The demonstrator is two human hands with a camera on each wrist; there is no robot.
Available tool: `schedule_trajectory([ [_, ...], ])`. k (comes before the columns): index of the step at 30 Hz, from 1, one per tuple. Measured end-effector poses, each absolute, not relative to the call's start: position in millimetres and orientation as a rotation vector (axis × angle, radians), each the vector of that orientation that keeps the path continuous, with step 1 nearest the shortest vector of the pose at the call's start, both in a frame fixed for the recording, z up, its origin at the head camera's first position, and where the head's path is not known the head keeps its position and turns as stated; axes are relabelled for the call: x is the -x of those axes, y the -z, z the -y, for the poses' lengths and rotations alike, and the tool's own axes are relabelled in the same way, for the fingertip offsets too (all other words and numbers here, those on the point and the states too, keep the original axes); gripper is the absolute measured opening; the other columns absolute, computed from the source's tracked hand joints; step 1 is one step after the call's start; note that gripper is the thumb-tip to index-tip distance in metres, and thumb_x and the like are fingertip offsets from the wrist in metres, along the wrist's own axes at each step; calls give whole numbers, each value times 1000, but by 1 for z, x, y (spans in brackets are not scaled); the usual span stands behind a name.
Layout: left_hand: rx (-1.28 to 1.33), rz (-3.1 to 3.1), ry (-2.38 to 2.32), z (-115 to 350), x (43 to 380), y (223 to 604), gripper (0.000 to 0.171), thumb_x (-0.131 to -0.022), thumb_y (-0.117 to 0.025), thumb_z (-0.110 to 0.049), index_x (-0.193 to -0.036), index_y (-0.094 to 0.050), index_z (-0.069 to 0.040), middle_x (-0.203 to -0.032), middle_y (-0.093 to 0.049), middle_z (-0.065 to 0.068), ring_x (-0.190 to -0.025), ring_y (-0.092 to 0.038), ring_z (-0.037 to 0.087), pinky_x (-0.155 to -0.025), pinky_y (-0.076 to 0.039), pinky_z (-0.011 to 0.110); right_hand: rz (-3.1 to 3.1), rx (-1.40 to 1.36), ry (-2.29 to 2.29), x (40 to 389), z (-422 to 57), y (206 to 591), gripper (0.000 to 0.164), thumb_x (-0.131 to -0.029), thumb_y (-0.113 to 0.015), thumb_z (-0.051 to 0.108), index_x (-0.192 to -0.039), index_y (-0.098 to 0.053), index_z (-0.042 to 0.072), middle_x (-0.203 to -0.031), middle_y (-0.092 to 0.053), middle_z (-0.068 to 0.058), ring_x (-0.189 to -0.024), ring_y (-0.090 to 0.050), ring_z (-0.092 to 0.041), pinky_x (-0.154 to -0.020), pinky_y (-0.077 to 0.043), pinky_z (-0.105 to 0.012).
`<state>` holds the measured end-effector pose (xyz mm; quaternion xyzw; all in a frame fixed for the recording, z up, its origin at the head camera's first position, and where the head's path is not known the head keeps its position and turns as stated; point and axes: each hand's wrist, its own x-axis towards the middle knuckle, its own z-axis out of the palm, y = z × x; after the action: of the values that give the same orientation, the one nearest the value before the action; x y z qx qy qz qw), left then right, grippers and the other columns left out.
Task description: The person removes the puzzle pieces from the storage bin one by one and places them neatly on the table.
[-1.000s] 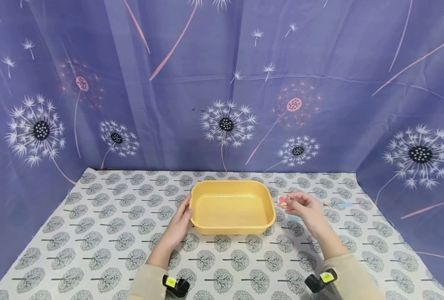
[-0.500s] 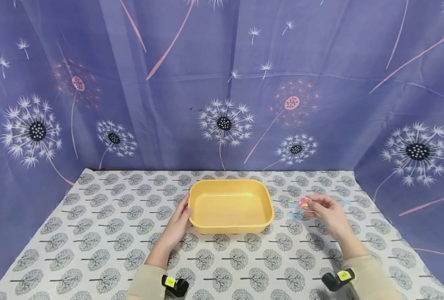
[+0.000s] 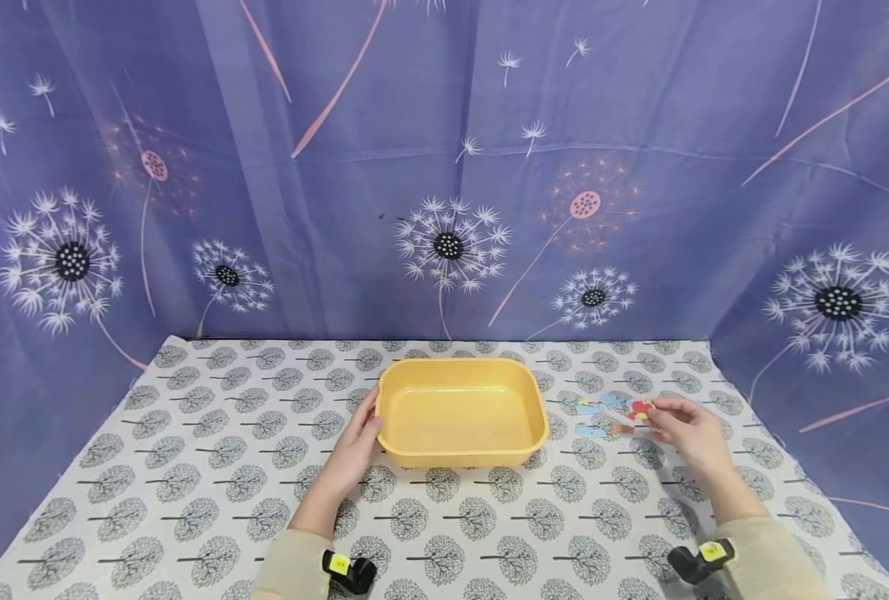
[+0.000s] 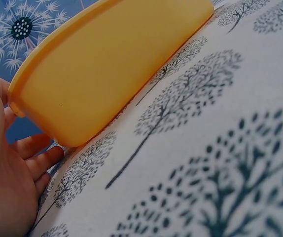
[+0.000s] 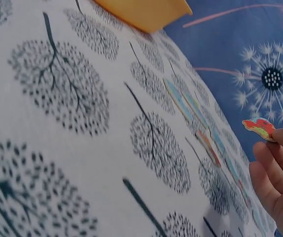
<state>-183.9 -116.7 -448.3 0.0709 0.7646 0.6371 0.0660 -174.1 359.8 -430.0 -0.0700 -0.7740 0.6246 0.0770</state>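
A yellow plastic basin (image 3: 462, 459) stands on the cloth, its inside bare. At its left end my left hand (image 3: 356, 442) holds it; in the left wrist view the thumb is at the rim (image 4: 16, 101) and the other fingers lie low against the outer wall. To the right of the basin, my right hand (image 3: 691, 433) pinches a small flat puzzle piece (image 3: 640, 409), red with yellow-green, between thumb and fingertips. The right wrist view shows the thin, curved-edged puzzle piece (image 5: 259, 127) tilted above the cloth.
Several flat colourful pieces lie right of the basin, among them a blue piece (image 3: 590, 431) and a brown one (image 3: 621, 428). The table has a white tree-print cloth (image 3: 444, 533). A purple dandelion curtain (image 3: 324, 250) hangs behind and at the sides.
From beside the basin's right end, my right hand has moved rightward with the red puzzle piece, uncovering flat pieces on the cloth. The left hand stays at the basin.
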Motion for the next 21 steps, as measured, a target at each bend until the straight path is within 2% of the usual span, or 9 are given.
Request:
schedule_trajectory([
  [7, -233, -2323, -1940, 120, 195, 473, 54, -103, -36, -25, -153, -14, -24, -156, -23, 13, -140, -29, 36, -115, -23, 53, 2415, 305, -1726, 174, -372, 437, 23, -89, -64, 13, -107, -60, -2, -79, -66, 17, -73, -67, -2, -68, -59, -22],
  [14, -243, -2322, -1931, 120, 193, 465, 55, -103, -35, -22, -153, -13, -19, -156, -22, 15, -141, -26, 37, -115, -20, 55, 2504, 372, -1630, 176, -380, 443, 41, -91, -62, 16, -119, -52, -12, -77, -64, 21, -71, -66, 0, -67, -60, -26],
  [21, -212, -2321, -1900, 116, 180, 440, 54, -103, -35, -19, -153, -15, -13, -155, -23, 17, -141, -25, 38, -116, -18, 54, 2560, 459, -1623, 176, -382, 447, 43, -92, -60, 14, -123, -49, -13, -79, -66, 15, -70, -67, -1, -69, -59, -25],
])
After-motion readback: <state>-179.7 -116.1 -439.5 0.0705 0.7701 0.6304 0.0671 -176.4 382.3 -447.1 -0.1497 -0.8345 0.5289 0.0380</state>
